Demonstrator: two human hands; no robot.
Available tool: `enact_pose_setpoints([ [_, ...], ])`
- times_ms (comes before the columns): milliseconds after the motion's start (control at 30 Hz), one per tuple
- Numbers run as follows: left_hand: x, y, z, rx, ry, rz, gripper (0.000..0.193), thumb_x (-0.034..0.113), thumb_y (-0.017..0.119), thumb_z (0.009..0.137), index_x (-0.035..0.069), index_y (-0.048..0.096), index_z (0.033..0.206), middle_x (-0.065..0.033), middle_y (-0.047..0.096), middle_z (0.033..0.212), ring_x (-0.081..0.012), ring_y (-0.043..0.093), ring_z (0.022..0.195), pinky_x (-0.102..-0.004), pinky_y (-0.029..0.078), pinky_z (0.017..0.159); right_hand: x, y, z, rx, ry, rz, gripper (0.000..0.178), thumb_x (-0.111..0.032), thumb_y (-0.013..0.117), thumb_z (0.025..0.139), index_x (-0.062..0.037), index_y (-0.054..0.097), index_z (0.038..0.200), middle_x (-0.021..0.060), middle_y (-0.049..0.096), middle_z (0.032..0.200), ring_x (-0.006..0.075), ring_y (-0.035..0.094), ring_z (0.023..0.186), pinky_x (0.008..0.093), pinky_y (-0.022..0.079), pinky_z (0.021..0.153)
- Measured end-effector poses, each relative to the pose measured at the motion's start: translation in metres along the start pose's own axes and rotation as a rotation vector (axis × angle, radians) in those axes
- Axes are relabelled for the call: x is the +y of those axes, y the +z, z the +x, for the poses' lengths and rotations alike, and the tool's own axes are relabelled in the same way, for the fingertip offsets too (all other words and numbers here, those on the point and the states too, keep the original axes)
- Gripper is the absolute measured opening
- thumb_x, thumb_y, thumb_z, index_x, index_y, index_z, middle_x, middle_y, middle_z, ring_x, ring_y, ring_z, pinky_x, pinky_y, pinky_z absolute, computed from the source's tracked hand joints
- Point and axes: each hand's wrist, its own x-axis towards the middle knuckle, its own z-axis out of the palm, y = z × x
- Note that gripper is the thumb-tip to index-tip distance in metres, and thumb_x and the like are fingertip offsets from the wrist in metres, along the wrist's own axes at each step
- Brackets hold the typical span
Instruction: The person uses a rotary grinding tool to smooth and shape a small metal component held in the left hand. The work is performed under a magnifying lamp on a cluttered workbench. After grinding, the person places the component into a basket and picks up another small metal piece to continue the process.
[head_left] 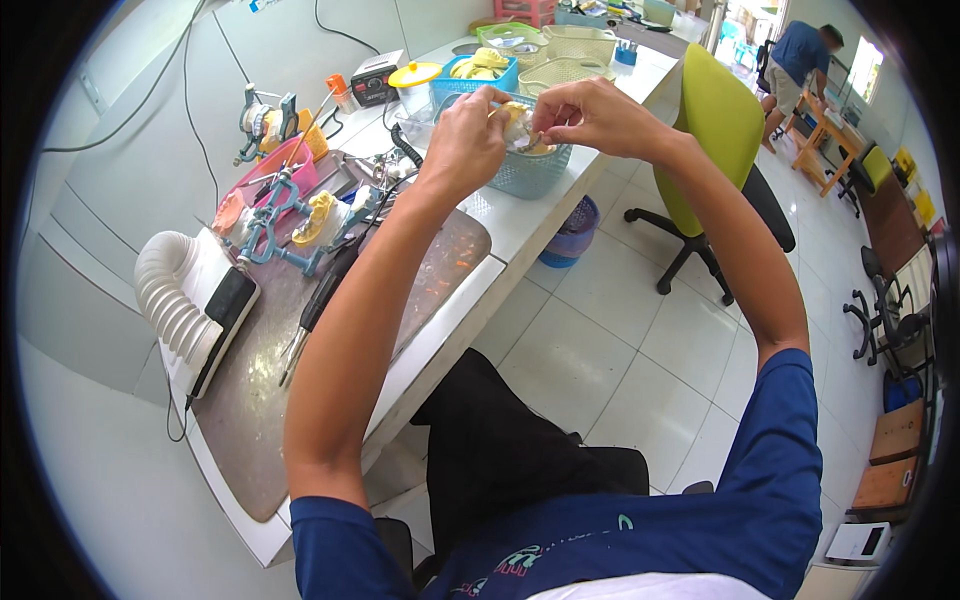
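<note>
Both my hands are raised over a blue-green plastic basket (530, 180) at the far end of the bench. My left hand (468, 142) is closed at its left side, fingertips at a pale yellowish piece. From the right, my right hand (592, 116) pinches with thumb and forefinger; what it grips is too small to make out. Between the hands, whitish and yellowish contents (519, 132) show in the basket, partly hidden by my fingers. A blue basket (492, 76) of yellowish casts stands just behind.
On the bench are a blue articulator (268, 228) with a yellow dental cast (316, 216), a black handpiece (328, 292), a white ribbed hose (165, 272), a pink basket (300, 168) and a yellow-lidded jar (416, 78). A green chair (712, 130) stands right; a person (800, 65) bends farther off.
</note>
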Motion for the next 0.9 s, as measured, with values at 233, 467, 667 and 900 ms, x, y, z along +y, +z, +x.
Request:
enact_pose_setpoints([
  [233,-0.007,-0.001,0.011,0.083,-0.074,-0.145,0.028,0.017,0.047,0.101,-0.002,0.065,0.112,-0.0268,0.069,0.103,-0.0404,0.066,0.098,-0.0477,0.049,0.089,-0.002,-0.001,0.014,-0.109,0.004,-0.103,0.017,-0.013,0.072,0.088,-0.0047,0.075,0.102,0.0088,0.071,0.083,0.018,0.067,0.076,0.0301,0.055,0.074],
  [467,-0.012,0.009,0.022,0.092,-0.18,-0.134,0.032,0.022,0.046,0.101,0.001,0.068,0.111,-0.0256,0.069,0.105,-0.0424,0.065,0.102,-0.0481,0.049,0.091,-0.021,-0.005,0.026,-0.209,0.029,-0.185,0.014,-0.01,0.071,0.086,-0.0015,0.074,0.096,0.0098,0.071,0.083,0.0193,0.066,0.073,0.0313,0.054,0.07],
  [667,-0.01,0.006,0.026,0.05,-0.251,-0.12,0.036,0.025,0.044,0.103,0.003,0.065,0.121,-0.0216,0.071,0.1,-0.0313,0.069,0.093,-0.0405,0.052,0.083,-0.014,-0.002,0.028,-0.114,-0.122,-0.162,0.008,-0.008,0.071,0.086,-0.0013,0.072,0.09,0.0089,0.067,0.083,0.0203,0.066,0.075,0.0324,0.052,0.071],
  [900,-0.01,0.006,0.027,0.026,-0.278,-0.149,0.037,0.027,0.046,0.103,0.005,0.066,0.124,-0.0194,0.071,0.101,-0.0291,0.069,0.092,-0.0394,0.052,0.083,-0.009,-0.001,0.023,-0.079,-0.127,-0.145,0.007,-0.006,0.069,0.087,-0.001,0.072,0.091,0.0092,0.067,0.086,0.0221,0.066,0.078,0.0325,0.053,0.072],
])
